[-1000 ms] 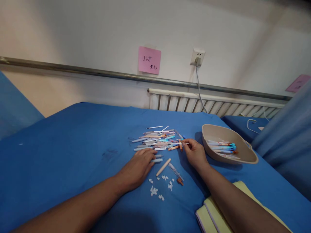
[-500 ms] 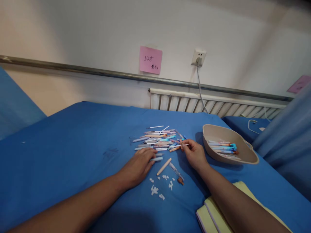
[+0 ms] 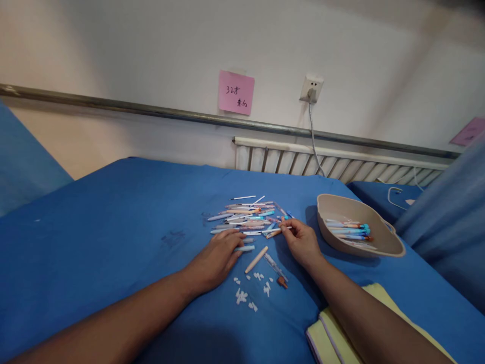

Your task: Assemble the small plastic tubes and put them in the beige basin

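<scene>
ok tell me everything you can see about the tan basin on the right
The tan basin is shallow, with an open top, rounded corners and smooth walls that look like plastic. What looks like a handle slot shows near its far right end. It stands upright on the blue sheet, to the right of the right hand, which does not touch it. Several pens lie inside, some with turquoise or brown tops. Its underside is hidden.

L + R hands point(image 3: 215, 258) bare, wrists point(image 3: 188, 282) ditto; forearms point(image 3: 125, 316) uncovered, tapering twd hands.
</scene>
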Demonstrator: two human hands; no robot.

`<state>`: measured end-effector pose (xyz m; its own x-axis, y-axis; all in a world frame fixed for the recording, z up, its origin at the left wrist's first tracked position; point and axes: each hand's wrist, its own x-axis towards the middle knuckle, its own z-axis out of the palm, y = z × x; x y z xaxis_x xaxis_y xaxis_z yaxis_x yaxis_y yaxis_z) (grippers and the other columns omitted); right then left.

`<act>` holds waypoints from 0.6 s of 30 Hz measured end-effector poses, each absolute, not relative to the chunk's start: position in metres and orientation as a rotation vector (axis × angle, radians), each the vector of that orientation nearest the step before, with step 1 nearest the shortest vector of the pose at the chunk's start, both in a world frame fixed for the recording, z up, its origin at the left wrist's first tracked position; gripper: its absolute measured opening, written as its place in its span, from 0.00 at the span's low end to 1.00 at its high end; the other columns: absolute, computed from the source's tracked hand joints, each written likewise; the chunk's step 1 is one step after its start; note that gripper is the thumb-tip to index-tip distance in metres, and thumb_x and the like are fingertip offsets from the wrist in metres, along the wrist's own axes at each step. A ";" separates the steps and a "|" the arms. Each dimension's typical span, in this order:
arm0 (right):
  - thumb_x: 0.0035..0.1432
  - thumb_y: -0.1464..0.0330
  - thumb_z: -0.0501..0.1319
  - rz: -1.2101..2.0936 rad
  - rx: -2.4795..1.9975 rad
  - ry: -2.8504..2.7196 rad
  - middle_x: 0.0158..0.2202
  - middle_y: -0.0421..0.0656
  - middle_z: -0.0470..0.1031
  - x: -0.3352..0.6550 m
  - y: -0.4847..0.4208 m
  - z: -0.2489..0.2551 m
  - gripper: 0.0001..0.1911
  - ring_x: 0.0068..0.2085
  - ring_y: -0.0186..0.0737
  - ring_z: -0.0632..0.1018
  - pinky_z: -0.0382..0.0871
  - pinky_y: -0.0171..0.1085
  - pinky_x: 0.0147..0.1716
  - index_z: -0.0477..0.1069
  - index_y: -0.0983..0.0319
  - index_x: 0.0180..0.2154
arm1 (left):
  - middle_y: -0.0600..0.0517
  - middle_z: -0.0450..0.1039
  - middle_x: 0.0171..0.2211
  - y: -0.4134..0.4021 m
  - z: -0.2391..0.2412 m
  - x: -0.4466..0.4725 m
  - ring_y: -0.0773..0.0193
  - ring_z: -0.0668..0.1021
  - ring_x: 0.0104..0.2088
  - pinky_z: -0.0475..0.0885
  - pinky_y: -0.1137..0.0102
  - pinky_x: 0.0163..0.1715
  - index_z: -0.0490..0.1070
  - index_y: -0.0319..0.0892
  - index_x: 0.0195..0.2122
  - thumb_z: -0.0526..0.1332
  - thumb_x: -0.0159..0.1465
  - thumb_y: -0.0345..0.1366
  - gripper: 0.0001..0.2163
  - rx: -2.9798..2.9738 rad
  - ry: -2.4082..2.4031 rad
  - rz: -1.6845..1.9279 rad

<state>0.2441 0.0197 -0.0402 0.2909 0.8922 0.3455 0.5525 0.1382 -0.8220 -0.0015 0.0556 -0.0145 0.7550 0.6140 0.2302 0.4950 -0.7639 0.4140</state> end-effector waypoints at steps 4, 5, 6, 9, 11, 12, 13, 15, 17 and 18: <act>0.54 0.61 0.56 0.446 -1.537 -1.365 0.26 0.41 0.75 0.243 0.020 -0.043 0.12 0.25 0.37 0.71 0.60 0.32 0.24 0.74 0.61 0.31 | 0.48 0.68 0.51 0.056 -0.016 -0.002 0.58 0.66 0.55 0.61 0.58 0.55 0.67 0.45 0.45 0.52 0.65 0.36 0.10 2.624 0.850 0.513; 0.54 0.61 0.56 0.450 -1.535 -1.360 0.26 0.41 0.75 0.243 0.021 -0.044 0.12 0.25 0.37 0.71 0.60 0.32 0.23 0.74 0.61 0.31 | 0.49 0.68 0.51 0.057 -0.016 -0.002 0.58 0.66 0.55 0.61 0.58 0.56 0.67 0.45 0.45 0.52 0.65 0.36 0.10 2.628 0.845 0.516; 0.53 0.61 0.57 0.459 -1.532 -1.355 0.26 0.41 0.75 0.242 0.021 -0.045 0.12 0.25 0.36 0.70 0.59 0.32 0.23 0.74 0.61 0.31 | 0.49 0.68 0.52 0.057 -0.017 -0.002 0.58 0.65 0.56 0.60 0.58 0.56 0.67 0.45 0.45 0.52 0.65 0.36 0.10 2.635 0.844 0.520; 0.53 0.60 0.57 0.502 -1.518 -1.336 0.24 0.40 0.74 0.241 0.022 -0.047 0.13 0.23 0.35 0.69 0.59 0.32 0.22 0.74 0.62 0.31 | 0.49 0.66 0.54 0.058 -0.019 -0.002 0.58 0.63 0.57 0.59 0.57 0.57 0.67 0.45 0.46 0.51 0.65 0.36 0.10 2.658 0.854 0.525; 0.53 0.59 0.57 0.534 -1.507 -1.324 0.22 0.39 0.72 0.240 0.023 -0.047 0.14 0.21 0.34 0.67 0.58 0.31 0.21 0.74 0.62 0.31 | 0.49 0.65 0.55 0.058 -0.020 -0.002 0.57 0.62 0.58 0.58 0.57 0.57 0.67 0.45 0.47 0.51 0.65 0.36 0.11 2.659 0.865 0.532; 0.53 0.59 0.57 0.549 -1.501 -1.320 0.22 0.39 0.71 0.239 0.023 -0.047 0.14 0.21 0.34 0.66 0.57 0.31 0.21 0.74 0.62 0.31 | 0.49 0.65 0.55 0.058 -0.020 -0.002 0.57 0.63 0.57 0.58 0.57 0.57 0.67 0.45 0.47 0.51 0.65 0.36 0.11 2.658 0.867 0.531; 0.52 0.59 0.57 0.563 -1.496 -1.315 0.21 0.38 0.70 0.238 0.023 -0.047 0.14 0.20 0.34 0.66 0.57 0.31 0.20 0.74 0.62 0.31 | 0.49 0.65 0.55 0.058 -0.020 -0.002 0.57 0.63 0.57 0.59 0.57 0.57 0.67 0.45 0.47 0.51 0.65 0.36 0.11 2.656 0.868 0.528; 0.52 0.59 0.58 0.588 -1.488 -1.309 0.19 0.38 0.69 0.237 0.024 -0.047 0.14 0.20 0.34 0.65 0.56 0.31 0.20 0.75 0.62 0.31 | 0.49 0.65 0.55 0.059 -0.020 -0.002 0.57 0.63 0.57 0.59 0.57 0.57 0.67 0.45 0.47 0.51 0.65 0.36 0.11 2.661 0.868 0.521; 0.52 0.59 0.58 0.611 -1.486 -1.302 0.19 0.38 0.68 0.235 0.024 -0.048 0.13 0.20 0.34 0.65 0.56 0.31 0.20 0.75 0.62 0.31 | 0.49 0.64 0.56 0.058 -0.019 -0.002 0.57 0.62 0.58 0.58 0.57 0.57 0.67 0.45 0.47 0.51 0.65 0.36 0.11 2.669 0.868 0.506; 0.52 0.59 0.58 0.623 -1.487 -1.300 0.19 0.38 0.68 0.234 0.024 -0.048 0.13 0.20 0.34 0.65 0.56 0.31 0.20 0.75 0.62 0.31 | 0.49 0.64 0.56 0.058 -0.019 -0.002 0.57 0.62 0.58 0.58 0.57 0.57 0.67 0.45 0.46 0.51 0.65 0.36 0.11 2.671 0.870 0.501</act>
<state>0.2342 0.0238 -0.0481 0.2827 0.9310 0.2311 0.4027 0.1035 -0.9095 -0.0015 0.0582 -0.0190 0.7575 0.6088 0.2356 0.5091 -0.7769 0.3705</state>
